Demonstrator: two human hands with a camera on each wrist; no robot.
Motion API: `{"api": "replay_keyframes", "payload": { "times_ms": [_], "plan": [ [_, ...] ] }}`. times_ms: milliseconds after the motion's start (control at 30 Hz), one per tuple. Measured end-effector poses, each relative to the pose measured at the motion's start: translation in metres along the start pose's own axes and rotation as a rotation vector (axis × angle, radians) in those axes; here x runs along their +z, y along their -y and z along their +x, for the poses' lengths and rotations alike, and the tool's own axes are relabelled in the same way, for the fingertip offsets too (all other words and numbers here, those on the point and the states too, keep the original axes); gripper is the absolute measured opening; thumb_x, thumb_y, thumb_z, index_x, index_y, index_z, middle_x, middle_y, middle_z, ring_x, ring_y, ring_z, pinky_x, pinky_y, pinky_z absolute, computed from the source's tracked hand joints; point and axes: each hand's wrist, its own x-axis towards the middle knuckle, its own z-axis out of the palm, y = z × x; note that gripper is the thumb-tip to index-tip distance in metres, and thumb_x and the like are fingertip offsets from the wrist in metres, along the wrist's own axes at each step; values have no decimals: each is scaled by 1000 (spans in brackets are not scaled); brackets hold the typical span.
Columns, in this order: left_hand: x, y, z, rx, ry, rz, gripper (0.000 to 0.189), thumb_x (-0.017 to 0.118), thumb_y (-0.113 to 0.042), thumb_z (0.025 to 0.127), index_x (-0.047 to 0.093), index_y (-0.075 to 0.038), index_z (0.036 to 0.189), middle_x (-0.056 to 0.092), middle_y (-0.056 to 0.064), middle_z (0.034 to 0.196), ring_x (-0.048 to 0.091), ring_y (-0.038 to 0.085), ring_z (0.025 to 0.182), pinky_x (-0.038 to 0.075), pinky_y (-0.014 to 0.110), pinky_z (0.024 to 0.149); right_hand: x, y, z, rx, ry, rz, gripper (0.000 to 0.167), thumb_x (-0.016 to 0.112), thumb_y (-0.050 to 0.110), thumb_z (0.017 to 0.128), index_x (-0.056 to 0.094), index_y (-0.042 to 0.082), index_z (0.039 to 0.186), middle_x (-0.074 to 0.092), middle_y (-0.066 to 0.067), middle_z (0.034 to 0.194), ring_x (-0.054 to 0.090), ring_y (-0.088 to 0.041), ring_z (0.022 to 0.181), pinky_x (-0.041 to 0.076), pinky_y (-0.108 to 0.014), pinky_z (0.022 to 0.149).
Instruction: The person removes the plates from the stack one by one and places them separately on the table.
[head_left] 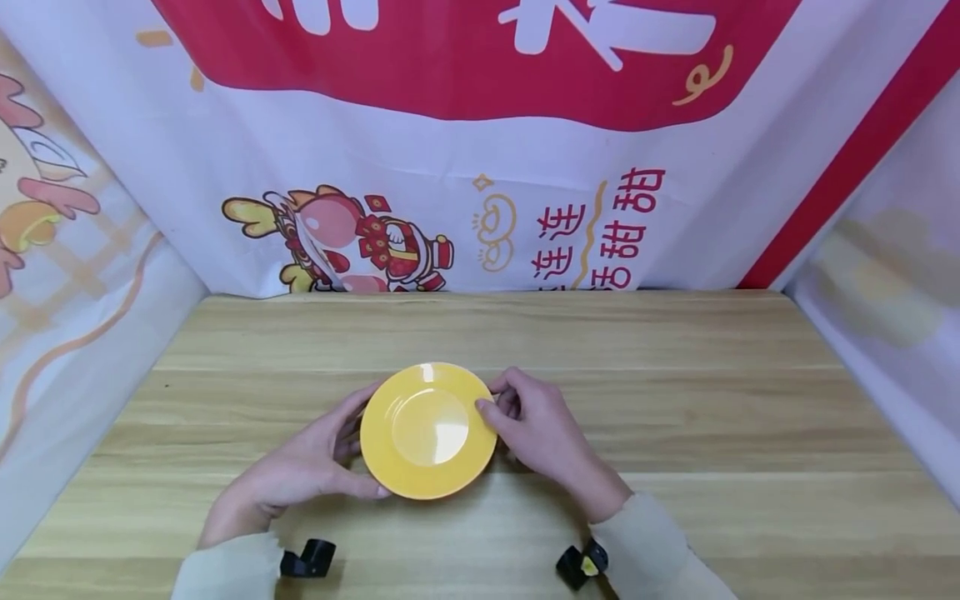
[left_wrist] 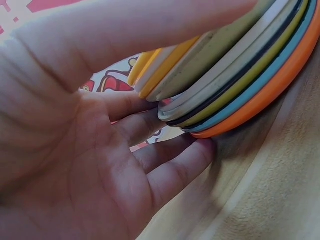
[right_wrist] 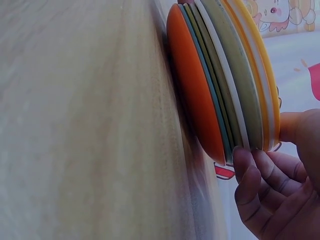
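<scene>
A stack of round plates stands on the wooden table, with a yellow plate on top. Seen from the side in the right wrist view, its layers include olive, white and teal rims, and an orange plate lies at the bottom. My left hand holds the stack's left side, thumb at the near rim and fingers spread along the stacked edges. On the opposite side my right hand grips the stack, its thumb on the yellow rim and its fingers against the edges below. The fingers' far ends are partly hidden.
The wooden table spreads out around the stack. A printed white and red cloth hangs along its back edge, and more cloth hangs at both sides. Black camera mounts sit at both wrists, close above the tabletop.
</scene>
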Motion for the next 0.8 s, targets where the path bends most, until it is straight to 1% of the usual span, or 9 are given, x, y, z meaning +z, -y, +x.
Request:
{"api": "replay_keyframes", "payload": {
  "times_ms": [233,333,467,567,700,800],
  "plan": [
    [-2,-1,-2,-1,-3,13,118,97,-19,79,24,-28,171,30,10,177,43,40,156,43,55,129,0,0,2,12,-35,15,15,78,25,100,72,14,109,68,1,84,58,-14,67,51,-22,54],
    [-2,-1,-4,-10,3,6,118,97,-19,79,24,-29,171,30,11,178,42,41,157,44,55,129,0,-1,0,24,-32,40,15,79,24,99,71,14,107,69,0,84,59,-15,62,52,-24,50],
    [-3,-1,-3,-10,8,-1,116,97,-18,80,25,-29,170,30,11,177,41,42,157,44,57,128,-1,0,-1,54,-28,60,15,79,25,99,71,15,108,70,1,85,61,-16,60,55,-27,47],
    [-2,0,-2,0,9,1,116,97,-19,79,26,-29,170,31,10,177,39,43,159,43,56,129,-3,1,0,66,-37,54,15,80,26,99,72,16,107,71,1,85,62,-16,64,54,-25,49],
    [-2,0,-1,-6,2,-4,117,98,-19,78,26,-28,170,30,9,178,36,43,161,42,55,129,-4,1,0,74,-32,54,14,80,25,99,72,17,108,71,1,85,62,-17,64,54,-25,50],
    [-2,0,-2,-15,-9,-6,117,98,-19,78,26,-28,170,31,10,178,36,44,161,42,56,128,-4,1,1,76,-25,60,14,79,25,99,73,17,108,70,0,85,62,-18,63,54,-26,49]
  ]
}}
